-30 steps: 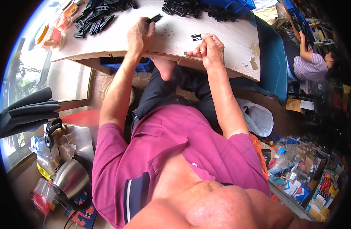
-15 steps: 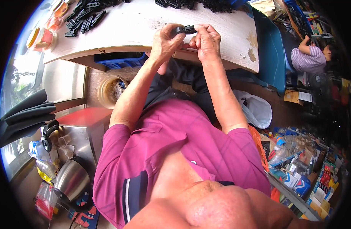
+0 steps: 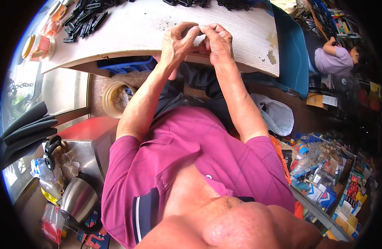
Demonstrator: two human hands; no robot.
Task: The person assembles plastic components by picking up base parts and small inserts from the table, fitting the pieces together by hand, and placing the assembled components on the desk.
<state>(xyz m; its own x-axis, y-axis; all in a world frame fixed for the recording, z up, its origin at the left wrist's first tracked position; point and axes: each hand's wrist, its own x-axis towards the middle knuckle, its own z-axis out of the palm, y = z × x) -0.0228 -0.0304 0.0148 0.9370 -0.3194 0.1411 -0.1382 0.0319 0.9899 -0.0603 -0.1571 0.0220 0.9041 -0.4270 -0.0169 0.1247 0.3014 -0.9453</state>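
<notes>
Over the front of the white worktable (image 3: 132, 37), my hands meet with their fingertips nearly touching. My left hand (image 3: 176, 45) is closed round a small black plastic part (image 3: 185, 32), of which only a dark sliver shows between thumb and fingers. My right hand (image 3: 220, 43) is closed in a pinch against the part's right end, and its fingers hide that end. A heap of long black plastic pieces (image 3: 89, 23) lies at the table's far left. More black pieces (image 3: 186, 2) lie along the far edge.
Lidded jars (image 3: 38, 46) stand at the table's left edge. Below are a blue crate (image 3: 128, 65) and a round bucket (image 3: 114, 99). A teal chair (image 3: 292, 54) is at the right, with another person (image 3: 334, 60) beyond. A steel kettle (image 3: 79, 199) is lower left.
My hands have come closer together, and the right has shifted left over the black part, which showed plainly before and is now mostly covered. The whole view has shifted slightly.
</notes>
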